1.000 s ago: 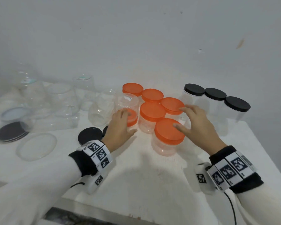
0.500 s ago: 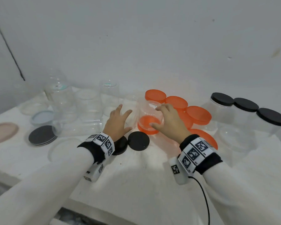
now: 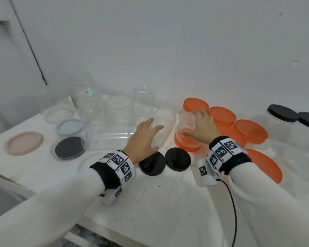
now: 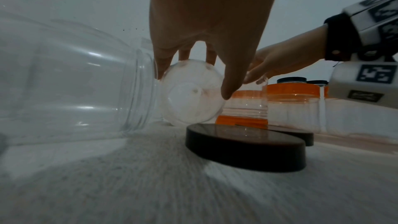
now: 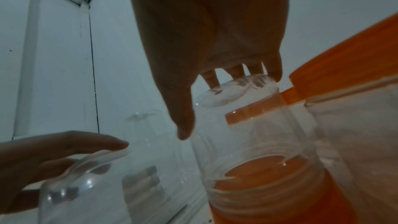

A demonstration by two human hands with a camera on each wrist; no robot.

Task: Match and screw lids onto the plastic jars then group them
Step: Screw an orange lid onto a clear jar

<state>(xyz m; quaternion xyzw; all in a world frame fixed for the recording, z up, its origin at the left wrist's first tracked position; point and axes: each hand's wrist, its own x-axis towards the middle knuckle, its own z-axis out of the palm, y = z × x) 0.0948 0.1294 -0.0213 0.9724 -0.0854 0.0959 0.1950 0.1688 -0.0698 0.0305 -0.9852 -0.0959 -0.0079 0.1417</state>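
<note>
Our left hand (image 3: 144, 138) lies spread over a small clear jar (image 3: 163, 125) that lies on its side, fingers resting on it. Two black lids (image 3: 165, 162) sit on the table (image 3: 150, 202) just below. To the right, our right hand (image 3: 201, 128) curls over the top of an upside-down jar (image 3: 186, 122) standing on an orange lid (image 3: 187, 145). More orange-lidded jars (image 3: 251, 132) stand beside it.

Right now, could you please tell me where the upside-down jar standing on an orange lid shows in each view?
Head: the inverted jar stands right of centre, under the right hand.
Left wrist: right of centre, behind the black lid.
Right wrist: lower centre, close to the camera.
Shared landmark: the lying clear jar beside it, under the left hand.
</note>
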